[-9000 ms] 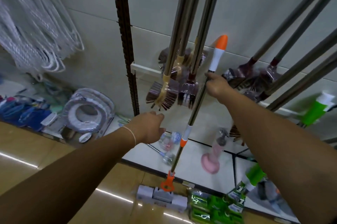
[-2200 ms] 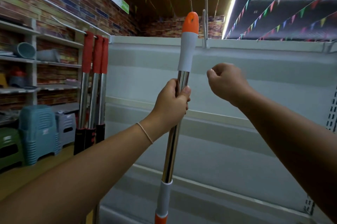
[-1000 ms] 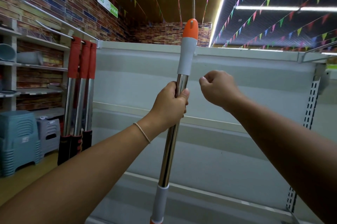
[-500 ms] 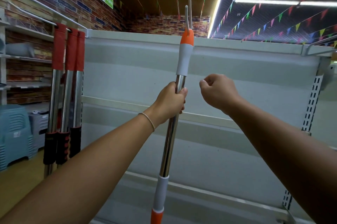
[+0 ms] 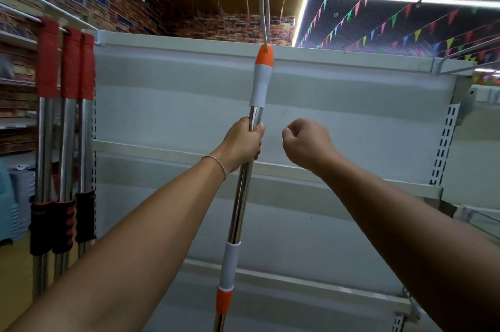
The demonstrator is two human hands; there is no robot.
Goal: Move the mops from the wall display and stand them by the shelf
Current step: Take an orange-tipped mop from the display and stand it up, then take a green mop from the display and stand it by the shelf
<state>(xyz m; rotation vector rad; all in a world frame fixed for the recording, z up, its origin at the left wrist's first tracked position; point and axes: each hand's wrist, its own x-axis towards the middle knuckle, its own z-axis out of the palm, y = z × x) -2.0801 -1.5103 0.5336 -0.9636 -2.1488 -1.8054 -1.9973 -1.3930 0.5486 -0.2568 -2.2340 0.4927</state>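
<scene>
My left hand [image 5: 241, 142] grips the steel shaft of a mop [image 5: 238, 218] with a white and orange handle tip, held nearly upright in front of the white shelf unit [image 5: 351, 115]. The mop head is below the frame and hidden. My right hand [image 5: 307, 143] hovers just right of the shaft with its fingers curled, holding nothing. Three mops with red grips [image 5: 63, 142] stand upright at the shelf's left end, close together.
The shelf's white boards [image 5: 297, 169] run across behind the mop, with slotted uprights [image 5: 443, 142] at the right. Blue plastic stools [image 5: 10, 202] sit at far left against a brick wall with racks. A thin white pole [image 5: 263, 7] rises above the shelf top.
I have carried the mop from the wall display to the white shelf. In the last second the view tilted up and closer; both hands keep their pose, the right staying off the shaft.
</scene>
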